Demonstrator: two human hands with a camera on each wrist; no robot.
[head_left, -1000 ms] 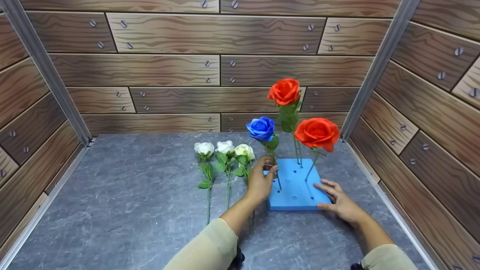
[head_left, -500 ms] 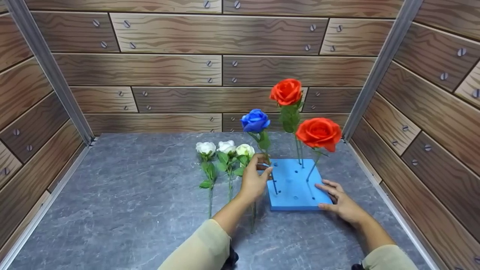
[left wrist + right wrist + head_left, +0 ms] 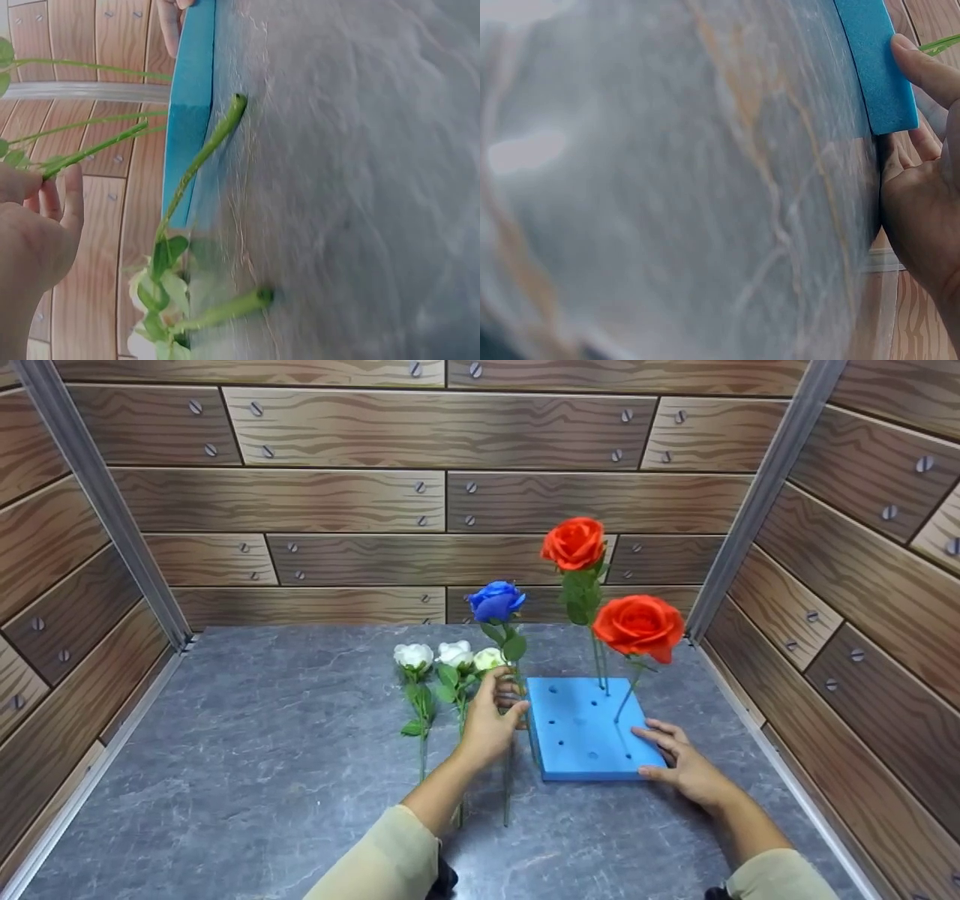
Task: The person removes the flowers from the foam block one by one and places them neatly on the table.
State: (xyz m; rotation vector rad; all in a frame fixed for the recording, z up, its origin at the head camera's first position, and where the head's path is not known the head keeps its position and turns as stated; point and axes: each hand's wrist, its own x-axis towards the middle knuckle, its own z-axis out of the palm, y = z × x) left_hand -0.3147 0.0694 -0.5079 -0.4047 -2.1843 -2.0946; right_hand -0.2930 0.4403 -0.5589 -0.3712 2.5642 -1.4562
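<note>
Fingers [image 3: 73,196] of left hand [image 3: 486,725]: drawn narrow; the stem [image 3: 96,149] of the blue rose [image 3: 496,601] is pinched between thumb and fingertips, below the leaves.
Blue rose, place: held above the table [image 3: 285,780], just left of the block [image 3: 581,769]; the stem is set in no hole.
Stem axis: near upright, bloom tipped to the left, foot angled toward the block's left edge. Whether edge and stem touch cannot be told.
Block from left fingers: to the right and close by; the nearest holes [image 3: 561,743] are seen just inside its left edge.
Nearer hand: left, for both the rose and the left-hand holes.
Right hand [image 3: 691,771]: fingers spread wide, laid at the block's near right corner; thumb placed at the near edge. No flower is held.
Red roses [image 3: 639,626]: two blooms noted, stems stood in the block's right half.
Pale roses [image 3: 414,656]: three, laid left of the block, stems pointed toward the person; one is partly covered by the left hand.
Labels, brands, writing: none can be read.
</note>
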